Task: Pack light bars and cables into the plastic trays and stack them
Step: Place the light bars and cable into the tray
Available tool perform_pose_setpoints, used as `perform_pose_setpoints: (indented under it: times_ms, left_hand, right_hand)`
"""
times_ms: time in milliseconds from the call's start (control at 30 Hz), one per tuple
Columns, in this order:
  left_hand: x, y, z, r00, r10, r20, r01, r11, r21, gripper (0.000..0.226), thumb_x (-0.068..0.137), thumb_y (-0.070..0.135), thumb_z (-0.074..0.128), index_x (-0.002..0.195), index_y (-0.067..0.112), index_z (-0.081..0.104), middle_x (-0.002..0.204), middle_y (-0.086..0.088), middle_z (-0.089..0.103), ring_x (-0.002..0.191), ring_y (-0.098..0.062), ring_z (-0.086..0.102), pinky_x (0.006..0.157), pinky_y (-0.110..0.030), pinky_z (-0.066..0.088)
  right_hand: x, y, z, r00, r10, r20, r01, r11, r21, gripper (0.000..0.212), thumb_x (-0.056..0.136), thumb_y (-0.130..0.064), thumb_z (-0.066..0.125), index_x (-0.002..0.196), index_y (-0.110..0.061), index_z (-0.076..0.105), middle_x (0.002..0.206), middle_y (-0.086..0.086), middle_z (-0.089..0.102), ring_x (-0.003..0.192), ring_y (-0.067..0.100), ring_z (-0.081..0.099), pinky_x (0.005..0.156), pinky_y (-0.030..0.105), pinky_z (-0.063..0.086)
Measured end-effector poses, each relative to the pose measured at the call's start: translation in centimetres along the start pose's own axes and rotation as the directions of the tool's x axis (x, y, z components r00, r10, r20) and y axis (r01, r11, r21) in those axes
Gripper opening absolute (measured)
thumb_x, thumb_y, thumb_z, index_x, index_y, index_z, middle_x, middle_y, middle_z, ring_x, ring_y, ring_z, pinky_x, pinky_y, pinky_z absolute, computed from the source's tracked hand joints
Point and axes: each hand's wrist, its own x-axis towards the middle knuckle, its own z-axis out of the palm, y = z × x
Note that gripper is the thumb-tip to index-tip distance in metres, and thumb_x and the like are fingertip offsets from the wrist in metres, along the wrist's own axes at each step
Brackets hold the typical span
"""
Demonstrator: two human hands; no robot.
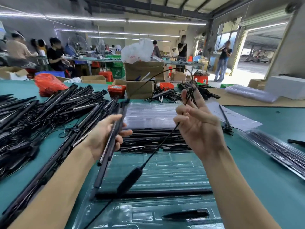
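green work table (264, 162): left hand (105, 134) grips long black light bar (109, 142); right hand (198, 128) fingers half spread, pinching thin black cable (158, 146) above clear plastic tray (165, 177).

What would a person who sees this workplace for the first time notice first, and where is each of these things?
In the centre, the left hand grips a black light bar, and the right hand holds up a thin black cable. Below them lies a clear plastic tray on the green table. At the left sprawls a big heap of light bars.
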Motion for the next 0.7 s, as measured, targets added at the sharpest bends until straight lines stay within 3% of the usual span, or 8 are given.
perform_pose_setpoints:
  times_ms: [133, 233, 333, 433, 500, 600, 633, 700]
  left_hand:
    - [-1.5, -1.5, -0.1, 0.901, -0.19, 0.391, 0.098, 0.965, 0.242, 0.068, 0.073, 0.052, 0.082, 0.115, 0.01, 0.049, 0.097, -0.023, 0.074, 0.074, -0.03, 0.074, 0.046, -0.025, 0.053]
    - [-2.3, -2.1, 0.1, 0.747, -0.251, 0.615, 0.08, 0.953, 0.292, 0.052, 0.086, 0.029, 0.078, 0.113, 0.013, 0.036, 0.11, -0.03, 0.069, 0.1, -0.047, 0.069, 0.062, -0.034, 0.06]
    - [-3.2, -2.0, 0.5, 0.751, -0.257, 0.608, 0.083, 0.95, 0.3, 0.043, 0.083, 0.01, 0.075, 0.106, 0.011, 0.039, 0.089, -0.023, 0.07, 0.074, -0.036, 0.073, 0.053, -0.031, 0.058]
    - [-3.7, -1.4, 0.6, 0.773, -0.127, 0.622, 0.037, 0.987, 0.155, 0.052, 0.075, 0.01, 0.078, 0.111, 0.008, 0.04, 0.072, -0.019, 0.066, 0.048, -0.024, 0.067, 0.04, -0.026, 0.053]
    - [-4.0, -0.7, 0.9, 0.744, -0.01, 0.668, 0.006, 1.0, 0.008, 0.063, 0.074, 0.015, 0.083, 0.116, 0.005, 0.037, 0.068, -0.016, 0.064, 0.043, -0.02, 0.065, 0.036, -0.024, 0.051]
    - [-4.1, 0.2, 1.8, 0.564, 0.151, 0.812, 0.218, 0.921, -0.323, 0.036, 0.094, 0.004, 0.058, 0.126, -0.005, 0.045, 0.078, -0.022, 0.062, 0.057, -0.028, 0.07, 0.046, -0.033, 0.058]
    - [-4.2, 0.6, 2.2, 0.597, 0.17, 0.784, 0.266, 0.88, -0.393, 0.03, 0.094, 0.002, 0.058, 0.123, -0.007, 0.052, 0.079, -0.023, 0.061, 0.059, -0.03, 0.069, 0.047, -0.035, 0.058]
    - [-3.9, 1.1, 3.1, 0.786, 0.12, 0.606, 0.155, 0.911, -0.381, 0.032, 0.076, 0.008, 0.079, 0.103, 0.002, 0.065, 0.071, -0.013, 0.06, 0.05, -0.02, 0.063, 0.037, -0.026, 0.052]
  right_hand:
    - [1.4, 1.3, -0.5, 0.966, -0.019, -0.257, 0.022, 1.0, 0.009, 0.076, 0.082, 0.014, 0.053, 0.152, -0.013, 0.036, 0.107, 0.01, 0.058, 0.068, 0.016, 0.061, 0.054, 0.023, 0.05]
    - [1.8, 2.2, -1.0, 0.936, 0.001, -0.352, -0.005, 1.0, -0.01, 0.057, 0.093, 0.014, 0.049, 0.143, -0.013, 0.043, 0.103, 0.01, 0.065, 0.071, 0.018, 0.067, 0.06, 0.025, 0.055]
    - [1.7, 2.7, -2.1, 0.915, 0.022, -0.403, -0.029, 1.0, -0.01, 0.043, 0.094, 0.013, 0.049, 0.128, -0.013, 0.048, 0.101, 0.012, 0.069, 0.076, 0.021, 0.07, 0.065, 0.027, 0.059]
    - [1.1, 3.5, -3.4, 0.881, 0.058, -0.47, -0.106, 0.991, -0.076, 0.041, 0.094, 0.013, 0.051, 0.13, -0.006, 0.048, 0.103, 0.014, 0.074, 0.083, 0.024, 0.074, 0.072, 0.032, 0.062]
    - [0.4, 4.2, -4.1, 0.834, 0.139, -0.535, -0.279, 0.941, -0.192, 0.041, 0.096, 0.006, 0.056, 0.133, -0.005, 0.046, 0.11, 0.016, 0.074, 0.089, 0.03, 0.075, 0.074, 0.039, 0.063]
    - [-1.1, 5.7, -4.2, 0.782, 0.288, -0.553, -0.571, 0.687, -0.449, 0.046, 0.092, -0.006, 0.068, 0.132, -0.011, 0.046, 0.11, 0.012, 0.074, 0.085, 0.03, 0.076, 0.058, 0.035, 0.059]
    - [-1.7, 6.3, -3.9, 0.792, 0.366, -0.489, -0.606, 0.573, -0.552, 0.043, 0.091, -0.009, 0.069, 0.129, -0.01, 0.051, 0.106, 0.009, 0.076, 0.079, 0.026, 0.076, 0.051, 0.03, 0.053]
    - [-2.7, 7.6, -3.0, 0.765, 0.6, -0.236, -0.555, 0.426, -0.715, 0.034, 0.092, -0.01, 0.066, 0.125, -0.005, 0.061, 0.106, 0.011, 0.076, 0.073, 0.021, 0.072, 0.046, 0.024, 0.047]
